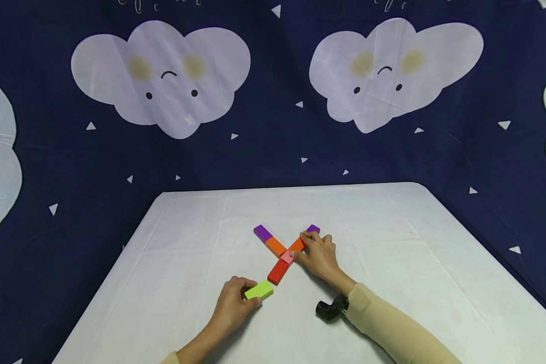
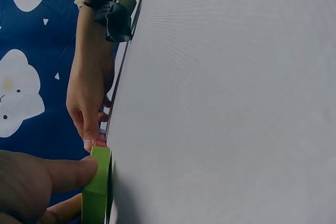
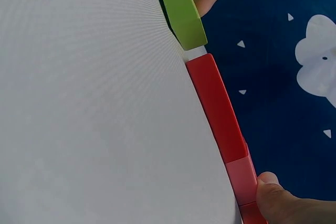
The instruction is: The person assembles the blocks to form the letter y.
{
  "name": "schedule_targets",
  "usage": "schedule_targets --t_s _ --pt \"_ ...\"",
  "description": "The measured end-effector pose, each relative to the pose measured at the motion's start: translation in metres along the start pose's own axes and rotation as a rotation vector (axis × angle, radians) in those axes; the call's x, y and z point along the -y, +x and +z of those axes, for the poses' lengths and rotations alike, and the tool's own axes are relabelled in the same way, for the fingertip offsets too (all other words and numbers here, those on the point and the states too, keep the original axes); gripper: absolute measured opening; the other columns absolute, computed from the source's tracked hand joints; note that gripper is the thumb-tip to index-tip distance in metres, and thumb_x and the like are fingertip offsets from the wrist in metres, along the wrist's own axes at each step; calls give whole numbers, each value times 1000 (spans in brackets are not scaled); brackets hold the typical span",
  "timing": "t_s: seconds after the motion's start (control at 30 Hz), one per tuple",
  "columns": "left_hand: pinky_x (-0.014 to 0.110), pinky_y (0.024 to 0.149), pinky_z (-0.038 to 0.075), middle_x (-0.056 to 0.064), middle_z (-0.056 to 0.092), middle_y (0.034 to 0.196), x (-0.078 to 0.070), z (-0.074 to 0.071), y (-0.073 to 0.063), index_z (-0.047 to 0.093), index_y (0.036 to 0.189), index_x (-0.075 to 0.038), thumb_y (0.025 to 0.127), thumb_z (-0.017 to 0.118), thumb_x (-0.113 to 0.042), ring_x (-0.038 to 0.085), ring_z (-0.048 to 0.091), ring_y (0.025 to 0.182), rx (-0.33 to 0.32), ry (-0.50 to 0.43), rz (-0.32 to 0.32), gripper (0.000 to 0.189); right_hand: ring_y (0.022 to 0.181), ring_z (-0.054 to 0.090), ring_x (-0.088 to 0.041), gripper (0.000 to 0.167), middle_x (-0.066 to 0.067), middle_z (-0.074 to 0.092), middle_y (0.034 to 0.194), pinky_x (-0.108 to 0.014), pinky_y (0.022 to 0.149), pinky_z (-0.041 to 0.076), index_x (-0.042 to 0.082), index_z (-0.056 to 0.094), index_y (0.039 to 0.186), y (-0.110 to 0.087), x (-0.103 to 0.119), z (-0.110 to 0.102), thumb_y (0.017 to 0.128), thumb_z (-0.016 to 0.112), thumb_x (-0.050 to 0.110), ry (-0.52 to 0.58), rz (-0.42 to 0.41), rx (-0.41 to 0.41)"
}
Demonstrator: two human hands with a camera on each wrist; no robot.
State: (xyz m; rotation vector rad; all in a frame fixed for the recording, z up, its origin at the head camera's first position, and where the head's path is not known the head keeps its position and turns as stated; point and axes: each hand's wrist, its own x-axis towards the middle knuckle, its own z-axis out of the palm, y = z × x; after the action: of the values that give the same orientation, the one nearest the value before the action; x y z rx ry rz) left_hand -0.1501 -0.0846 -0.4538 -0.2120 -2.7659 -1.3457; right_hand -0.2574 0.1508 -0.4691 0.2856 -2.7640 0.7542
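Note:
My left hand (image 1: 234, 305) pinches a lime-green rectangular block (image 1: 259, 290) between thumb and fingers, close to the near end of a red block (image 1: 278, 272). In the right wrist view a small gap separates the green block (image 3: 184, 11) from the red one (image 3: 217, 107). A pink block (image 1: 287, 257) lies at the middle of a flat X of blocks. Over its upper right arm, my right hand (image 1: 319, 256) holds an orange block (image 1: 297, 245), its thumb (image 3: 270, 192) against the pink block's side. The right fingers partly hide this arm.
The X's upper left arm has an orange block (image 1: 275, 246) and a purple block (image 1: 262, 233). Another purple block (image 1: 313, 228) ends the upper right arm. A white-covered table (image 1: 186, 242) lies beneath, with a dark blue cloud-print cloth (image 1: 273, 151) behind it.

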Motion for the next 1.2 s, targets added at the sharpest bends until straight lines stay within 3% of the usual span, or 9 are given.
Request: schedule_targets --t_s 0.23,0.43,0.6,0.97,1.2 --pt "19 68 35 6 58 93 -2 -3 0 66 106 -2 72 78 -13 16 44 84 14 7 6 38 94 40 -31 65 -8 56 130 -36 74 26 6 57 129 -1 0 -1 78 72 44 7 -7 -3" --pt "21 74 37 2 61 99 5 -13 6 67 111 -10 76 76 -17 15 45 90 44 2 30 36 95 41 -31 65 -7 56 130 -36 75 26 6 58 129 0 0 -1 78 72 44 7 -5 -8" --pt "23 77 37 -2 63 104 13 -21 11 67 114 -15 78 74 -22 14 44 94 115 -21 29 38 95 41 -30 65 -6 56 131 -36 75 27 7 57 130 0 0 0 78 72 44 5 -3 -6" --pt "25 84 36 -1 64 115 23 -30 19 64 120 -15 79 74 -26 18 42 101 304 -55 137 43 94 41 -31 64 -7 57 129 -36 75 27 7 59 128 -1 1 -1 78 73 43 7 -11 -23" --pt "26 87 33 -5 63 119 26 -30 22 64 122 -19 79 73 -26 15 39 100 368 -41 169 44 93 41 -30 64 -7 57 129 -36 74 27 6 59 128 0 0 0 78 73 43 4 -18 -30"
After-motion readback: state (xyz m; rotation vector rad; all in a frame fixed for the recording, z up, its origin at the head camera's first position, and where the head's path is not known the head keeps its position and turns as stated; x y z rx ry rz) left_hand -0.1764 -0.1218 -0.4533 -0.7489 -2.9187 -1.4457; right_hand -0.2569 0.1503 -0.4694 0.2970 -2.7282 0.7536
